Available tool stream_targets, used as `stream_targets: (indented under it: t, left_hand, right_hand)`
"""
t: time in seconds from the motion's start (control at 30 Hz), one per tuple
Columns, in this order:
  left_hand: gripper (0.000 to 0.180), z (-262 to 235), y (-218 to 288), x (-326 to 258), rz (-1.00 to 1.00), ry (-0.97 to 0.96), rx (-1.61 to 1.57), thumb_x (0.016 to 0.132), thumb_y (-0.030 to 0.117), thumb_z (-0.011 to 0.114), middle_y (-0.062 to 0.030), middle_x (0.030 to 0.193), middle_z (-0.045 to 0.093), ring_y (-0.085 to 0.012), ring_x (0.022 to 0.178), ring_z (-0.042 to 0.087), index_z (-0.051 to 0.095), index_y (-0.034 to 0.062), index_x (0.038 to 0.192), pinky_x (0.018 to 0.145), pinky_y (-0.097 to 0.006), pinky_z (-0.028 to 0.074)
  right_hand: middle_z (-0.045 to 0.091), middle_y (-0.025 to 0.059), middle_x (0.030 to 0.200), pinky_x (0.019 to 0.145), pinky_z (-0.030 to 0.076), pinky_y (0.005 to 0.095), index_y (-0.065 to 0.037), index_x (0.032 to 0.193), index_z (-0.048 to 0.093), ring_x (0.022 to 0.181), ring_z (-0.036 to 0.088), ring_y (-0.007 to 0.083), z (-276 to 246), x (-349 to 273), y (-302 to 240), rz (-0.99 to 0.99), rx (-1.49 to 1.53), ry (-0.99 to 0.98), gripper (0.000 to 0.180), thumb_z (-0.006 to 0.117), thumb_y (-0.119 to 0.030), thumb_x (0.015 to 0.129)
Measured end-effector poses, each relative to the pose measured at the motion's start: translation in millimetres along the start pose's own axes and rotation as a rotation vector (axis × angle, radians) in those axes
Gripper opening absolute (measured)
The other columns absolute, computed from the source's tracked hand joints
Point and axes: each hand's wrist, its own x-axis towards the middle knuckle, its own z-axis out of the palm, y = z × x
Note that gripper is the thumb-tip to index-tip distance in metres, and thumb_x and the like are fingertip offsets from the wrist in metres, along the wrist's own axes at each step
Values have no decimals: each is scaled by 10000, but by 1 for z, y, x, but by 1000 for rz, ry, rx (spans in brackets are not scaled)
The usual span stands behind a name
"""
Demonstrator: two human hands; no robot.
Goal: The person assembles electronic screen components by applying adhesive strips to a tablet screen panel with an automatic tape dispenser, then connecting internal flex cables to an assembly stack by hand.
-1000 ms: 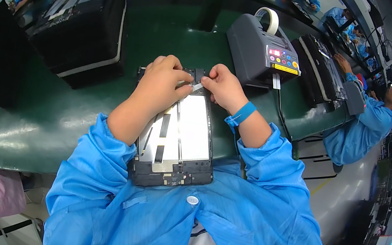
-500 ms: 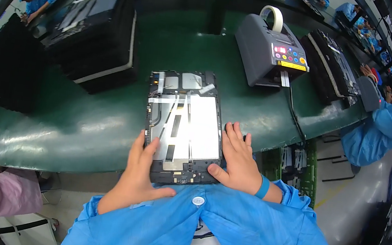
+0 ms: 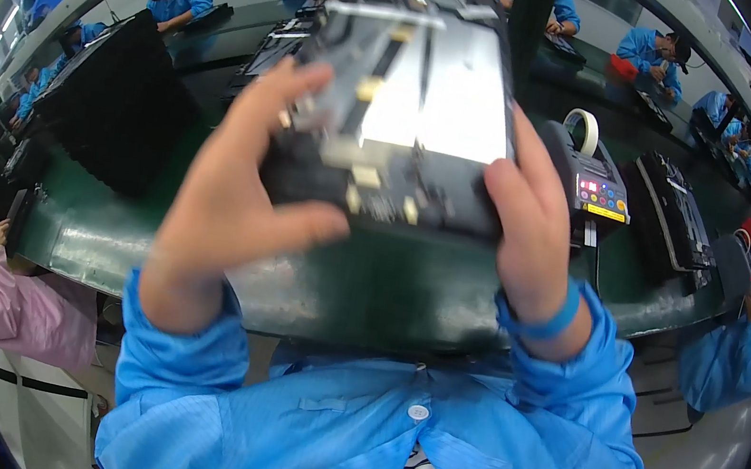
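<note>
An opened tablet (image 3: 458, 93), its silvery inner plate, dark frame, tapes and small parts showing, is raised above the green bench in front of me. My right hand (image 3: 537, 214) grips its right edge, thumb on the face near the lower corner and fingers along the side. My left hand (image 3: 225, 180) is at the left edge, its fingers against the side and its thumb stretched under the lower corner. Motion smears the left fingers and the tablet's lower parts. The tablet's far end covers part of a stack behind it.
A grey tape dispenser (image 3: 600, 175) with a tape roll (image 3: 580, 131) stands to the right on the green bench (image 3: 367, 296). Past it lies a stack of dark tablet parts (image 3: 671, 214). A tall black stack (image 3: 115, 107) rises at left. Co-workers in blue (image 3: 178, 0) and pink (image 3: 21, 300) sit around.
Both hands have lifted the tablet off the bench and moved it away from my body. My view has tilted up, showing more of the co-workers across the bench.
</note>
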Motion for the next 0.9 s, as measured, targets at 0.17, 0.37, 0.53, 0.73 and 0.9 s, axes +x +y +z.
stream_targets:
  t: [0.17,0.37,0.53,0.73,0.9]
  left_hand:
    - [905,-48,-53,52,-175,100,-339,580,66,834,-129,1227,524,-183,1119,506,383,-40,1358,990,-285,379]
    - [940,-60,-129,56,-284,154,-422,551,106,855,-140,1238,525,-223,1156,497,388,-45,1353,1024,-303,340]
    - [941,-59,-142,42,-348,160,-409,550,115,857,-133,1237,521,-216,1154,500,392,-30,1356,1012,-298,358]
    - [899,-59,-142,39,-375,162,-402,572,118,845,-123,1224,522,-205,1125,509,409,-29,1345,989,-292,375]
    - [862,-58,-145,44,-337,123,-382,596,114,830,-108,1207,527,-195,1103,512,419,-23,1341,985,-290,371]
  right_hand:
    - [637,32,892,742,433,223,4,992,618,805,566,101,44,94,40,217,162,-91,238,559,-209,903]
    - [647,66,939,790,444,270,5,1026,606,851,584,135,83,136,104,347,164,-50,288,571,-249,895]
    - [642,72,949,793,454,275,12,1044,591,860,590,141,89,137,134,402,103,-92,287,549,-232,898]
    - [639,67,930,766,464,264,9,1027,586,826,596,135,91,130,143,404,117,-62,269,550,-223,896]
    - [645,68,923,719,469,248,0,1031,591,790,595,117,91,133,132,437,255,-65,259,546,-221,903]
